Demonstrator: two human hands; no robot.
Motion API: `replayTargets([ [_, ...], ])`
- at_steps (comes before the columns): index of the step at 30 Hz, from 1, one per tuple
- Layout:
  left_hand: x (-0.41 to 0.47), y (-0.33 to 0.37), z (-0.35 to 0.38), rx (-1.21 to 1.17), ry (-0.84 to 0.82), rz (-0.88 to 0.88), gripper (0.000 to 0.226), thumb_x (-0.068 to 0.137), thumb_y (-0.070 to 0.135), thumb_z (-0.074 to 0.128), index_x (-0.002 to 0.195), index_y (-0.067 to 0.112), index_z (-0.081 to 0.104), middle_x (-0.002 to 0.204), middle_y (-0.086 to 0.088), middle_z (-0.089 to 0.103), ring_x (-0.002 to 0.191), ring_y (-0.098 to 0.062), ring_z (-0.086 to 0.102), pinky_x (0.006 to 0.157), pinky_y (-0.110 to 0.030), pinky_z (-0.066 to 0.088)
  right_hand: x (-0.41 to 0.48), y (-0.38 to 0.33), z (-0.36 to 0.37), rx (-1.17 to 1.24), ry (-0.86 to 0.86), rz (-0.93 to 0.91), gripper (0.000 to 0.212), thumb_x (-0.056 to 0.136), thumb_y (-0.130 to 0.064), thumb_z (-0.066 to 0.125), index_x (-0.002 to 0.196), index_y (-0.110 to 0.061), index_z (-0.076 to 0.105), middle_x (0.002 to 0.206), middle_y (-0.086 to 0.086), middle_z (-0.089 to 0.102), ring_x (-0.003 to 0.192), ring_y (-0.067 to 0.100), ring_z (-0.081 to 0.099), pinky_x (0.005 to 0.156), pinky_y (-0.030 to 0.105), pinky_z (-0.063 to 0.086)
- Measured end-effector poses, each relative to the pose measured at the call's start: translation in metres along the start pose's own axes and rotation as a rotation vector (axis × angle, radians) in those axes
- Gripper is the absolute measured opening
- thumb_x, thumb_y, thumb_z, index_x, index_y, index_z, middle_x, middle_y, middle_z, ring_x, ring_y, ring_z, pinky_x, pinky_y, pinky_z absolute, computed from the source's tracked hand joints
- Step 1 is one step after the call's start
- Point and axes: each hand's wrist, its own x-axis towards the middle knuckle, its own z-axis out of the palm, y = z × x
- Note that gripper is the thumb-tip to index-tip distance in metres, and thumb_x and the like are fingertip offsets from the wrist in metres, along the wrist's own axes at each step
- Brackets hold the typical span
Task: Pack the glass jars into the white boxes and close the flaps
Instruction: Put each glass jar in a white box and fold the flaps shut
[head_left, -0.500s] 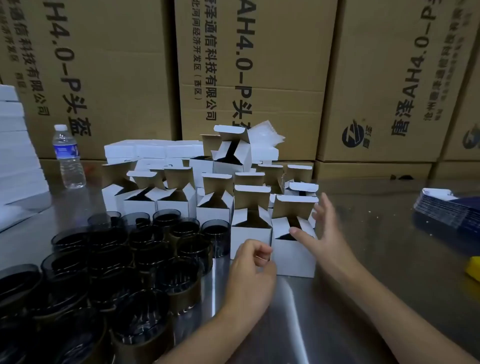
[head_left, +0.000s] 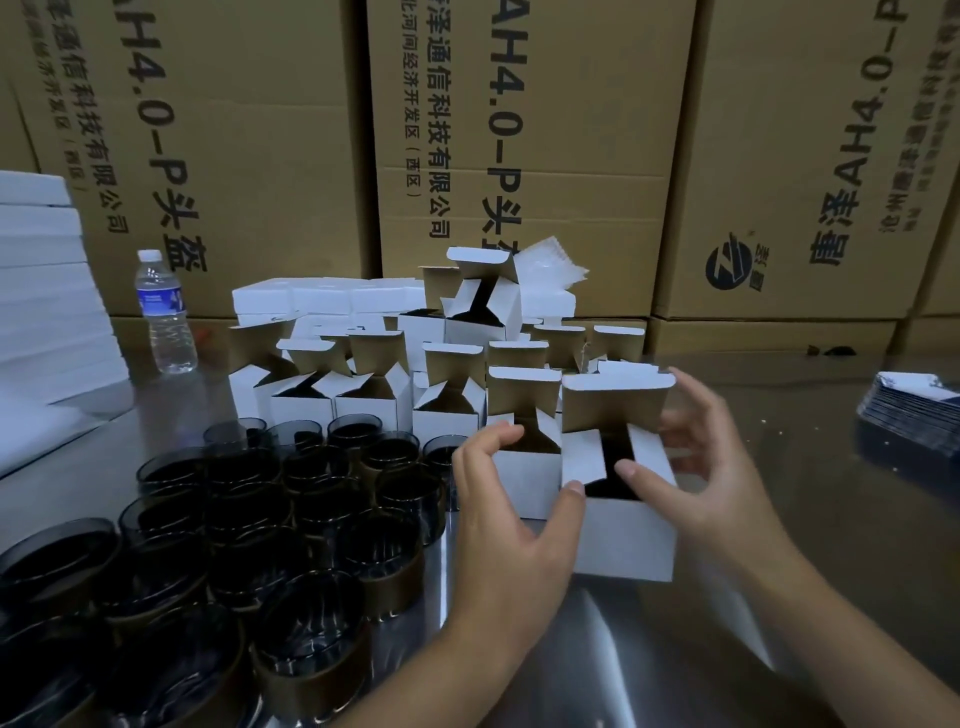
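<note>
The right hand (head_left: 717, 478) holds a white box (head_left: 623, 535), with its thumb on the front rim and its fingers (head_left: 696, 400) curled round the far side. The left hand (head_left: 509, 525) touches the box's near left corner with its thumb. Its fingers are bent, and I cannot tell if they grip. The box's flaps stand open. The glass jars (head_left: 311, 519) sit together on the table (head_left: 779, 597), just to the left.

Single view, head-worn, wide-angle. Faces forward and down across a metal table (head_left: 779, 649). Sits close over left hand (head_left: 511, 525) and right hand (head_left: 711, 488) at a white box (head_left: 623, 540), forearms entering at the bottom edge. Brown cartons (head_left: 545, 130) wall the background.
</note>
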Motion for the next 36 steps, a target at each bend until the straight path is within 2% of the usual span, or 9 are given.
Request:
replayTargets([
  [3,-0.002,0.003,-0.007,-0.052,-0.027,-0.007,0.060,0.070,0.045,0.065,0.123,0.035,0.039,0.134,0.005,0.047,0.130,-0.012,0.044,0.107,-0.039,0.040,-0.011,-0.006,0.019,0.005,-0.030,-0.015,0.079,0.059,-0.052,0.073,0.126,-0.061,0.034,0.106,-0.025,0.056,0.102,0.000,0.055,0.079,0.008,0.042],
  [7,-0.008,-0.001,-0.017,-0.003,-0.054,-0.061,0.069,0.064,0.052,0.068,0.124,0.043,0.035,0.138,0.018,0.041,0.130,0.010,0.034,0.105,-0.019,0.035,-0.019,-0.005,0.035,0.010,-0.107,0.037,0.079,0.055,-0.061,0.072,0.119,-0.073,0.026,0.108,-0.038,0.051,0.110,-0.009,0.050,0.086,0.011,0.043],
  [11,-0.009,-0.009,-0.028,0.028,-0.119,-0.077,0.057,0.071,0.032,0.070,0.120,0.039,0.042,0.133,0.013,0.050,0.125,0.003,0.045,0.100,-0.023,0.040,-0.023,0.002,0.042,0.063,-0.174,0.100,0.075,0.058,-0.053,0.077,0.113,-0.074,0.031,0.111,-0.037,0.053,0.108,-0.013,0.052,0.084,0.007,0.043],
  [17,-0.002,-0.011,-0.029,0.145,-0.193,-0.104,0.030,0.077,0.043,0.053,0.106,0.041,0.051,0.128,0.014,0.048,0.122,0.002,0.044,0.100,-0.029,0.043,-0.024,0.006,0.043,0.183,-0.170,0.175,0.057,0.059,-0.055,0.077,0.099,-0.038,0.041,0.107,-0.021,0.063,0.105,-0.001,0.060,0.080,0.018,0.049],
  [23,0.001,-0.013,-0.030,0.106,-0.207,-0.138,0.034,0.084,0.042,0.033,0.113,0.056,0.042,0.128,0.025,0.044,0.114,0.023,0.037,0.089,0.001,0.030,-0.025,0.001,0.041,0.140,-0.138,0.175,0.044,0.069,-0.054,0.065,0.097,-0.030,0.041,0.108,-0.012,0.059,0.099,-0.001,0.061,0.074,0.012,0.048],
  [26,0.004,-0.015,-0.032,0.028,-0.185,-0.159,0.040,0.083,0.037,0.028,0.117,0.050,0.046,0.128,0.021,0.051,0.116,0.012,0.046,0.094,-0.013,0.039,-0.024,0.001,0.037,0.148,-0.143,0.158,0.020,0.085,-0.037,0.050,0.103,-0.031,0.045,0.095,-0.010,0.065,0.084,-0.002,0.062,0.068,0.012,0.048],
  [31,0.009,-0.017,-0.034,-0.058,-0.135,-0.167,0.049,0.080,0.030,0.028,0.123,0.030,0.051,0.120,0.012,0.058,0.108,0.006,0.054,0.088,-0.017,0.046,-0.020,0.000,0.031,0.119,-0.232,0.131,0.043,0.079,-0.023,0.031,0.110,-0.033,0.058,0.104,-0.016,0.057,0.090,-0.009,0.054,0.074,0.012,0.045],
  [33,0.010,-0.016,-0.033,-0.059,-0.147,-0.192,0.047,0.080,0.035,0.031,0.122,0.035,0.052,0.125,0.009,0.057,0.115,0.000,0.053,0.096,-0.027,0.046,-0.017,0.001,0.028,0.079,-0.266,0.134,0.053,0.077,-0.023,0.028,0.119,-0.029,0.059,0.120,-0.015,0.052,0.109,-0.004,0.048,0.085,0.016,0.042],
  [36,0.013,-0.014,-0.031,-0.037,-0.124,-0.252,0.025,0.090,0.042,0.040,0.110,0.046,0.054,0.123,0.014,0.058,0.115,0.003,0.053,0.097,-0.023,0.044,-0.013,0.003,0.025,0.130,-0.310,0.195,0.056,0.074,-0.023,0.029,0.123,-0.033,0.055,0.124,-0.012,0.049,0.108,-0.005,0.049,0.077,0.011,0.043],
])
